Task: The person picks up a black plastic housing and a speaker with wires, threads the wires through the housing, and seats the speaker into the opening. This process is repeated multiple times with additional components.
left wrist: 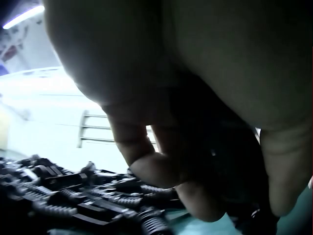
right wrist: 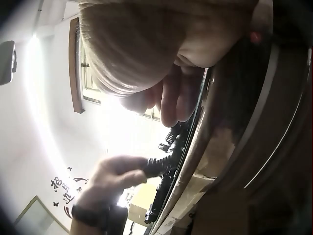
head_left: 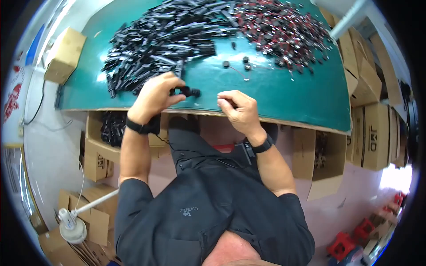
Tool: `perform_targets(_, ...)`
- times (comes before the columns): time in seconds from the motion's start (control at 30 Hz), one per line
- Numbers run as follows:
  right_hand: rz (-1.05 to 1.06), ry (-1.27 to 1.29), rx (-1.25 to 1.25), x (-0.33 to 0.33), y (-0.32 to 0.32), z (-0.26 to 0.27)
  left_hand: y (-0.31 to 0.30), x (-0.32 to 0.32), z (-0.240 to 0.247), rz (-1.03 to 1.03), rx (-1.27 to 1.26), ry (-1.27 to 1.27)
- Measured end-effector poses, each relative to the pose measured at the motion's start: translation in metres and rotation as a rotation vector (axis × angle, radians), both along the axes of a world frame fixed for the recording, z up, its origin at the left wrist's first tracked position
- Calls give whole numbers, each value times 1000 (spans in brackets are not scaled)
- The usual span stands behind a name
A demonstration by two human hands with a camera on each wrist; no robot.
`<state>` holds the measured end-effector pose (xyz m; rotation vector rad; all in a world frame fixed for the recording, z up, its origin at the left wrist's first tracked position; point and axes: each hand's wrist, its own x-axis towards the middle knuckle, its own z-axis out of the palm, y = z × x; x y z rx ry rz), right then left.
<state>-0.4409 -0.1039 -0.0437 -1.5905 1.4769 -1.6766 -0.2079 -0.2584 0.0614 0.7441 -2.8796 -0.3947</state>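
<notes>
Pinches ribbed black part in left hand with free end toward 3 o'clock, presumably for access; curls right hand, contents indeterminable.

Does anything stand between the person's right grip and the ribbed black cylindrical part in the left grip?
Nothing visible does: in the head view, only bare green tabletop shows between the right grip and the ribbed black cylindrical part.

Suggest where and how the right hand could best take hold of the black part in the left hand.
Pinch the black part by its free end, probably best from the right: the left hand grips it farther back, leaving that end jutting out toward the right hand.
</notes>
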Motion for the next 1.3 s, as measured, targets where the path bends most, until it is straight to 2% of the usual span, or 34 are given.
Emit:
perform_targets(0.07,-21,27,-6,-1,-2,-6,13,63,-27,158,116,266)
perform_targets(0.13,16,-29,45,0,1,-7,41,133,-55,422,251,427)
perform_targets(0.17,9,-68,108,2,0,-6,52,168,-66,452,238,429)
perform_targets(0.23,42,-58,112,6,-5,-5,60,235,-86,928,219,440)
perform_targets(0.27,41,-47,122,5,-4,-4,52,270,-100,929,224,446)
perform_targets(0.33,25,-21,141,1,1,-3,35,316,-127,1015,-82,320)
perform_targets(0.37,27,-30,133,0,-2,-4,23,303,-124,1004,-79,335)
perform_targets(0.43,36,-57,126,3,-5,-7,2,252,-92,824,-507,373)
perform_targets(0.5,43,-103,164,5,-4,-8,-7,174,-61,741,-281,531)
perform_targets(0.57,65,-207,220,1,-7,-4,-18,117,-54,440,-344,474)
perform_targets(0.67,-20,-160,237,-10,-12,5,-19,57,-68,289,-255,490)
perform_targets(0.73,-66,-139,250,-19,-22,14,-11,24,-71,253,-207,539)
perform_targets(0.8,-190,219,307,-32,-45,30,0,3,-71,226,-134,600)
perform_targets(0.83,-197,219,309,-37,-61,23,4,-2,-73,220,-130,601)
perform_targets(0.9,-324,639,127,-40,-90,13,9,-10,-79,269,-98,612)
perform_targets(0.93,-327,641,121,-38,-95,16,9,-12,-81,296,-84,618)
perform_targets(1.03,-240,785,543,-34,-106,23,0,-16,-84,369,-210,598)
perform_targets(1.1,-190,766,454,-35,-107,12,-8,-15,-86,414,-275,587)
perform_targets(1.17,-97,719,294,-36,-100,4,-12,-14,-89,439,-145,566)
perform_targets(1.3,-27,602,256,-38,-76,7,-11,-6,-92,476,-14,473)
